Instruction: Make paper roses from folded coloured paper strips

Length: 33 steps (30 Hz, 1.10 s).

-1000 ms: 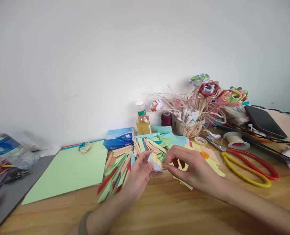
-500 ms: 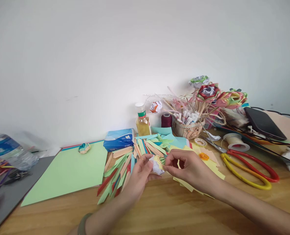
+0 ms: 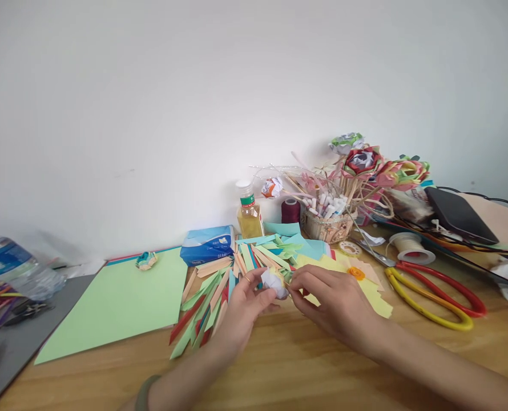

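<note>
Small white-yellow folded paper piece (image 3: 276,281), pinched above wooden table, over strips.

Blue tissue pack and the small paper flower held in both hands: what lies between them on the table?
In the head view, folded paper strips, peach, green, blue and red, lie fanned between the blue tissue pack and the small paper flower.

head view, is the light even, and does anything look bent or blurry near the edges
Head view: soft, even light, faint shadows on the white wall; the water bottle at the left edge looks smeared and stretched; the table edge bows from wide-angle distortion; both hands are sharp.
</note>
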Each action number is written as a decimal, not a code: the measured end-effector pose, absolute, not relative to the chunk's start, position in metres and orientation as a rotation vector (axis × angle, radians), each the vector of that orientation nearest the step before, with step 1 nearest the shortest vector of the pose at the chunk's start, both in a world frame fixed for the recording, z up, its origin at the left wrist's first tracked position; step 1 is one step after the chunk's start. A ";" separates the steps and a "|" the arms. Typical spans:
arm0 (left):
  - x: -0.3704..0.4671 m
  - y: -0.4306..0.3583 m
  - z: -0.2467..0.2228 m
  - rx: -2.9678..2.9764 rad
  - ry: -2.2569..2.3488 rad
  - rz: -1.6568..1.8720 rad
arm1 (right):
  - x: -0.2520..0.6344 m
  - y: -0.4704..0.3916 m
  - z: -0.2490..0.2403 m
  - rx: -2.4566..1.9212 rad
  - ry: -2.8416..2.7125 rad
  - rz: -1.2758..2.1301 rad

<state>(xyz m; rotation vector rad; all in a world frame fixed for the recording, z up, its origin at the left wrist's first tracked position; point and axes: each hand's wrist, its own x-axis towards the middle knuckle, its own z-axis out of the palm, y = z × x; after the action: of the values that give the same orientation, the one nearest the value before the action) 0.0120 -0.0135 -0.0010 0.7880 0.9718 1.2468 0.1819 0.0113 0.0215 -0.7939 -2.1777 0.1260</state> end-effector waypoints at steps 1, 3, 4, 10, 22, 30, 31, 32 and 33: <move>0.012 -0.013 -0.001 0.794 0.971 1.243 | 0.182 0.012 0.024 -0.830 -2.155 0.273; 0.011 -0.013 -0.001 0.808 0.961 1.242 | 0.182 0.015 0.030 -0.913 -2.071 0.661; 0.011 -0.013 -0.002 0.811 0.958 1.247 | 0.182 0.017 0.032 -0.944 -2.015 0.862; 0.010 -0.011 -0.002 0.811 0.967 1.258 | 0.185 0.029 0.038 -1.067 -1.832 1.474; 0.010 -0.012 -0.002 0.809 0.974 1.236 | 0.186 0.030 0.031 -1.093 -1.922 1.361; 0.010 -0.010 0.000 0.822 0.973 1.202 | 0.189 0.033 0.037 -1.046 -1.821 1.579; 0.010 -0.010 0.000 0.818 0.973 1.201 | 0.189 0.034 0.037 -1.040 -1.812 1.600; 0.010 -0.010 0.000 0.815 0.975 1.202 | 0.189 0.035 0.037 -1.040 -1.812 1.607; 0.010 -0.010 -0.001 0.813 0.975 1.204 | 0.188 0.034 0.037 -1.041 -1.819 1.600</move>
<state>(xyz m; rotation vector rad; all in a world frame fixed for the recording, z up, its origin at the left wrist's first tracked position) 0.0098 -0.0102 -0.0006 0.8126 0.9755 1.2039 0.1882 0.0345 0.0369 -1.0412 -1.8186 1.6005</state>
